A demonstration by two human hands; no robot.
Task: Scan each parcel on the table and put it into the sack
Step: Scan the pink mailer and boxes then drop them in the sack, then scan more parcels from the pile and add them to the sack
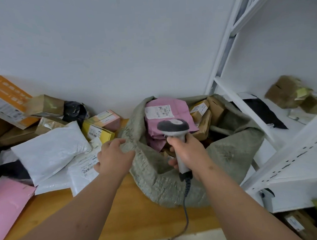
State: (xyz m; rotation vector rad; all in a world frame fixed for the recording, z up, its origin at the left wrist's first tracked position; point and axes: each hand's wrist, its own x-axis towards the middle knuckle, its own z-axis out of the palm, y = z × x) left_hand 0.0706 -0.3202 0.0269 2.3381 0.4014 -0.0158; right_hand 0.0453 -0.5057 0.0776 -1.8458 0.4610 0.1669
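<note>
Head view takes in a pale orange wooden table [137, 210] running from nine o'clock to the centre. At three o'clock stands a white metal shelving rack [293, 159] with brown cardboard boxes on it. Slumped on the table's right end, a grey-green woven sack [158, 183] gapes open, its mouth at about one o'clock from the hands. A pink plastic mailer with a white label [164, 110] lies on top inside the sack, beside several brown taped cartons [203, 117]. Unsorted parcels are heaped at nine to ten o'clock: a white padded poly mailer [50, 152], an orange flat carton [6, 95], a second pink mailer [8, 203] at eight o'clock, and a small yellow box [97, 132]. A flat white labelled envelope [83, 170] lies just under the left hand [113, 157], whose fingers are spread loosely over the sack's near-left rim, gripping nothing clearly. Over the sack mouth, the right hand [187, 151] is closed around the handle of a grey and white corded barcode scanner [173, 127].
</note>
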